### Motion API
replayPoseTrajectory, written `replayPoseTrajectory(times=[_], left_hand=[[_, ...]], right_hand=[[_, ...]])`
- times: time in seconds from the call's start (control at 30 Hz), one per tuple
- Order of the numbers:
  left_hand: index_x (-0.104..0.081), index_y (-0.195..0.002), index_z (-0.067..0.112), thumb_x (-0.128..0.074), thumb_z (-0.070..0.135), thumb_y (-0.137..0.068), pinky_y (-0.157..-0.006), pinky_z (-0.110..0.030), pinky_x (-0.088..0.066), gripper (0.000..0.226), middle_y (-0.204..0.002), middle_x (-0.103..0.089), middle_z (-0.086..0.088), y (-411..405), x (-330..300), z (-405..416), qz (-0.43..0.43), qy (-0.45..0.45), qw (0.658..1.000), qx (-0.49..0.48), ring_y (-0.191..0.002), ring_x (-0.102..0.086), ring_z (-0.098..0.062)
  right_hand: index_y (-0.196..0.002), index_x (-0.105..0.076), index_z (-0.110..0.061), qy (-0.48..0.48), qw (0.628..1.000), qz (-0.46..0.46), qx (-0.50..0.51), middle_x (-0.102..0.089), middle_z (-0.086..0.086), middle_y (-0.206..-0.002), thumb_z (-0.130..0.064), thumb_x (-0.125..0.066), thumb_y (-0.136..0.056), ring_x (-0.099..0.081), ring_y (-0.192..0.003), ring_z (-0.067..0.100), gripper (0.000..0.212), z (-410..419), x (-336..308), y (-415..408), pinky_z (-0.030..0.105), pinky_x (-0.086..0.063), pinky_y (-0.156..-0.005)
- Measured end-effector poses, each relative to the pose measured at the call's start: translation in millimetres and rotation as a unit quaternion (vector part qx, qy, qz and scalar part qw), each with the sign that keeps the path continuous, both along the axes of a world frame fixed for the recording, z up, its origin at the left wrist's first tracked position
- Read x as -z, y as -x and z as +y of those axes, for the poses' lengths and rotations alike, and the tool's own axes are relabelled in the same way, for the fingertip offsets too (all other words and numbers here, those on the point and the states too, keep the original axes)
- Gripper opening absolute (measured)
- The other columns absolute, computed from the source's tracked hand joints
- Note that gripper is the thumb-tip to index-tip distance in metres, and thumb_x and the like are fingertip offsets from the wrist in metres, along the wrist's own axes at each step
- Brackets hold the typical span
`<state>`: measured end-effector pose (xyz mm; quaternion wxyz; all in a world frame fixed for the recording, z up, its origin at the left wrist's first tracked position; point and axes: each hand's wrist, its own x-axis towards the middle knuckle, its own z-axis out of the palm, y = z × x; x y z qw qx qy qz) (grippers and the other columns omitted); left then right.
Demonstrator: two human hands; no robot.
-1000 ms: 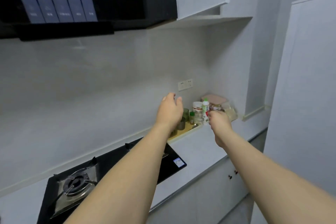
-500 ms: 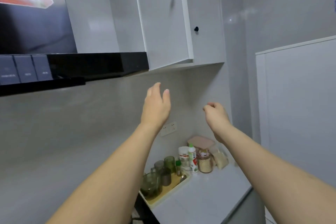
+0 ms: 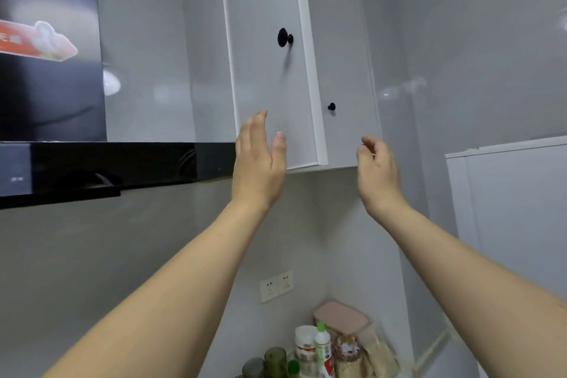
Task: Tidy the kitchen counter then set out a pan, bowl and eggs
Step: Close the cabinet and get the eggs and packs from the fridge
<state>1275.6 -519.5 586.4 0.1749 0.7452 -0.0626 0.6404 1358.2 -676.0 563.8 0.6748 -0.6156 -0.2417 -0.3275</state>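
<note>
My left hand [image 3: 259, 163] is raised in front of the lower edge of the white wall cabinet's left door [image 3: 264, 70], fingers straight, holding nothing. My right hand [image 3: 377, 169] is raised under the right door [image 3: 343, 70], fingers loosely curled and empty. Each door has a black knob: the left knob [image 3: 285, 37] and the smaller right knob [image 3: 331, 106]. Both hands are below the knobs and apart from them. No pan, bowl or eggs are in view.
The black range hood [image 3: 107, 163] juts out at the left. Far below in the counter corner stand jars and bottles [image 3: 322, 350], green glasses [image 3: 274, 359] and a pink-lidded container [image 3: 340, 316]. A wall socket [image 3: 276, 285] is on the backsplash. A white panel [image 3: 515, 209] is at the right.
The view tilted up from the counter to the wall cabinet. Both hands rose from the tray of jars to just below the cabinet doors.
</note>
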Motion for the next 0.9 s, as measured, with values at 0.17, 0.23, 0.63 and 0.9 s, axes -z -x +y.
replayPoseTrajectory(times=[0.17, 0.23, 0.63, 0.9], left_hand=[[-0.027, -0.149, 0.017, -0.034, 0.031, -0.102, -0.111, -0.021, -0.015, 0.05, -0.154, -0.027, 0.0, -10.8, -17.2, -5.4, 0.006, -0.046, 0.999, 0.009, -0.141, -0.022, -0.014], [-0.023, -0.151, 0.022, -0.03, 0.034, -0.102, -0.115, -0.023, -0.011, 0.052, -0.158, -0.021, 0.004, -16.7, -20.2, -2.3, 0.036, -0.072, 0.997, -0.005, -0.144, -0.015, -0.01], [0.002, -0.142, 0.061, -0.023, 0.057, -0.098, -0.12, -0.038, -0.01, 0.051, -0.159, 0.004, 0.022, -37.5, -39.8, -18.2, 0.206, -0.068, 0.976, -0.019, -0.145, 0.002, 0.002], [0.005, -0.141, 0.062, -0.028, 0.057, -0.098, -0.117, -0.044, -0.022, 0.055, -0.158, 0.006, 0.022, -63.4, -50.7, -38.9, 0.258, -0.081, 0.955, -0.12, -0.146, -0.018, -0.014]], right_hand=[[-0.127, -0.053, -0.013, 0.004, 0.991, -0.131, -0.008, -0.055, 0.0, -0.124, -0.028, -0.041, -0.101, -0.048, -0.105, 0.006, 0.033, 4.7, -20.7, 1.8, 0.017, -0.036, -0.09], [-0.125, -0.055, -0.012, 0.003, 0.984, -0.177, -0.025, -0.057, -0.001, -0.12, -0.029, -0.044, -0.1, -0.051, -0.104, 0.005, 0.032, 2.6, -27.8, 2.5, 0.011, -0.038, -0.087], [-0.124, -0.055, -0.015, 0.133, 0.948, -0.282, -0.063, -0.059, -0.006, -0.112, -0.025, -0.06, -0.091, -0.055, -0.098, 0.002, 0.034, -27.9, -46.1, -20.7, 0.014, -0.044, -0.09], [-0.134, -0.048, -0.017, 0.167, 0.956, -0.235, -0.047, -0.056, -0.003, -0.123, -0.022, -0.051, -0.095, -0.054, -0.101, 0.009, 0.04, -43.8, -45.8, -55.1, 0.024, -0.045, -0.091]])
